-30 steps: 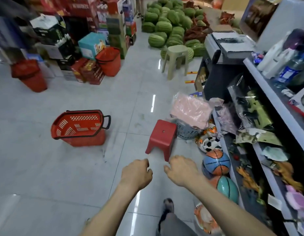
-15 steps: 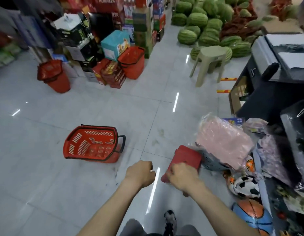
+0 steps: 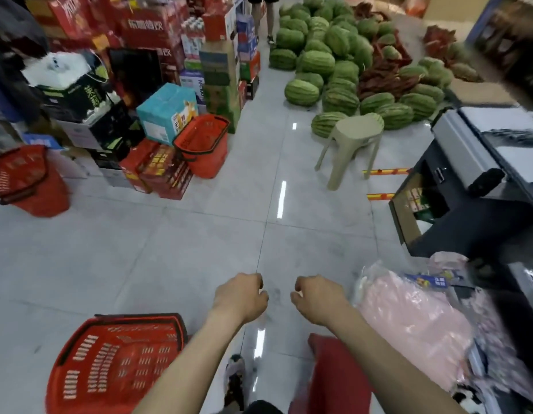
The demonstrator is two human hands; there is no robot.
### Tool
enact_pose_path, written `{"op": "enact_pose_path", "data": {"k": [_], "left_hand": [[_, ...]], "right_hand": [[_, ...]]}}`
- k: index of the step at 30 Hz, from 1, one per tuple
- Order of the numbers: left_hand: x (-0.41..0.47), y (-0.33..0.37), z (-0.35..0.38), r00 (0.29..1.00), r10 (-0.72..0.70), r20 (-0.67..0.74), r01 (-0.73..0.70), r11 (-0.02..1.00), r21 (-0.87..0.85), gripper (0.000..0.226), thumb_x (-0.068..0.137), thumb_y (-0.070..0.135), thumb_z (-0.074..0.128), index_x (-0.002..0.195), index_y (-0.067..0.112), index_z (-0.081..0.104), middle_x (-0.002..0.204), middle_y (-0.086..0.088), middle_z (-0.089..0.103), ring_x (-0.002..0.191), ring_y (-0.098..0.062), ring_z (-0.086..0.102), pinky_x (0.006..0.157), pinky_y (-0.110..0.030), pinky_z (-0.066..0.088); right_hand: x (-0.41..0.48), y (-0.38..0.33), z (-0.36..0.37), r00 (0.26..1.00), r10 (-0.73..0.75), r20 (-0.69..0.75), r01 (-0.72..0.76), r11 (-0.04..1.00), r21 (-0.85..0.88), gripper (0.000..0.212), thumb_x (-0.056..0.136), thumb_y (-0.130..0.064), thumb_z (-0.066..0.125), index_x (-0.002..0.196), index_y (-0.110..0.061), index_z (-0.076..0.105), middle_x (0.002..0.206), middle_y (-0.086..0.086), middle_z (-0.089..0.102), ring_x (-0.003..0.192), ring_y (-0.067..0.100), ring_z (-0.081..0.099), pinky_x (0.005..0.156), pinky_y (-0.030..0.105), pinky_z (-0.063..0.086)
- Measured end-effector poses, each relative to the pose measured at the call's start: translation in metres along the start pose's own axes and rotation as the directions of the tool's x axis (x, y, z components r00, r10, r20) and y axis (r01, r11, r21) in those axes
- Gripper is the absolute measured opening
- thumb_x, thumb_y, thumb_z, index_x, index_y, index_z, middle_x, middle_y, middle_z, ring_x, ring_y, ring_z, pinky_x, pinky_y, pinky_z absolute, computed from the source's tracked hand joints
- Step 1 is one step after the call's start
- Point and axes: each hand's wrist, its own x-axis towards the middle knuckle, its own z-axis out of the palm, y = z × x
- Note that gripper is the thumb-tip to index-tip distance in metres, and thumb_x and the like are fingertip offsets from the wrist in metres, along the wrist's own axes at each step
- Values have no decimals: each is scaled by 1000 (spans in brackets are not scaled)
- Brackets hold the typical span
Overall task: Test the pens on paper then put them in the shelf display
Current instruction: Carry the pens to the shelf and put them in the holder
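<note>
Now, left hand (image 3: 241,297): clenched over the floor (image 3: 199,249), nothing seen in it.
Right hand (image 3: 317,298): clenched too, near the left, not touching.
Pens: whereabouts cannot be told.
Red basket (image 3: 110,363): on the floor, left.

bright, even overhead light; strip glare on the glossy floor (image 3: 169,252); edges bowed and smeared with motion blur.
</note>
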Motion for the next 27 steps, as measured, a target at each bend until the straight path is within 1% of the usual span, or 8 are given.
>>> {"op": "enact_pose_path", "data": {"k": [5, 8, 12, 14, 18, 21, 24, 27], "left_hand": [[112, 5, -87, 992, 120, 25, -122, 987, 109, 40, 102, 42, 47, 135, 25, 61, 130, -3, 65, 113, -26, 65, 79, -31, 42], [172, 30, -124, 980, 195, 24, -197, 968, 159, 39, 102, 41, 45, 135, 26, 60, 130, -2, 65, 112, -24, 64, 78, -33, 42], [264, 92, -164, 946, 321, 49, -324, 925, 198, 38, 102, 41, 46, 133, 26, 61, 130, -1, 64, 111, -24, 64, 78, -33, 41], [316, 132, -180, 927, 368, 68, -373, 901, 221, 38, 102, 41, 45, 133, 26, 61, 129, -2, 63, 110, -24, 64, 78, -33, 43], [401, 213, -209, 902, 418, 104, -431, 868, 247, 34, 101, 38, 46, 126, 22, 63, 116, 0, 66, 102, -24, 64, 77, -32, 45], [456, 273, -227, 880, 457, 131, -475, 831, 290, 34, 101, 38, 46, 125, 23, 63, 123, -1, 65, 106, -25, 65, 78, -32, 44], [505, 329, -246, 846, 508, 159, -531, 786, 316, 33, 102, 39, 46, 125, 22, 63, 127, -2, 65, 111, -25, 64, 81, -32, 43], [556, 379, -260, 812, 554, 182, -582, 748, 321, 34, 103, 39, 45, 127, 22, 62, 128, -3, 65, 113, -25, 63, 87, -34, 48]], "right_hand": [[84, 8, -59, 988, 135, -73, -128, 988, 85, 35, 99, -45, 45, 114, -20, 65, 113, 4, 69, 102, 28, 67, 73, 33, 39], [121, 31, -89, 969, 222, -108, -210, 971, 114, 35, 100, -45, 46, 115, -20, 65, 115, 5, 68, 104, 30, 67, 76, 34, 42], [183, 86, -131, 938, 325, -117, -307, 940, 152, 35, 102, -45, 45, 117, -20, 64, 116, 4, 69, 104, 28, 66, 75, 32, 40], [221, 124, -153, 918, 374, -129, -350, 920, 176, 35, 102, -44, 45, 117, -19, 64, 117, 5, 69, 104, 28, 66, 77, 33, 44], [284, 195, -200, 877, 463, -128, -433, 877, 207, 35, 102, -44, 43, 118, -20, 63, 119, 5, 68, 106, 30, 66, 83, 36, 48], [321, 244, -232, 854, 505, -125, -472, 853, 222, 33, 101, -42, 42, 115, -19, 63, 118, 5, 68, 105, 30, 65, 83, 37, 48], [353, 290, -263, 828, 548, -120, -516, 828, 217, 34, 102, -42, 41, 116, -19, 62, 119, 5, 66, 106, 30, 64, 78, 36, 44], [387, 333, -287, 791, 598, -131, -563, 795, 226, 36, 101, -45, 42, 116, -21, 63, 118, 5, 67, 104, 30, 66, 73, 36, 43]]}}
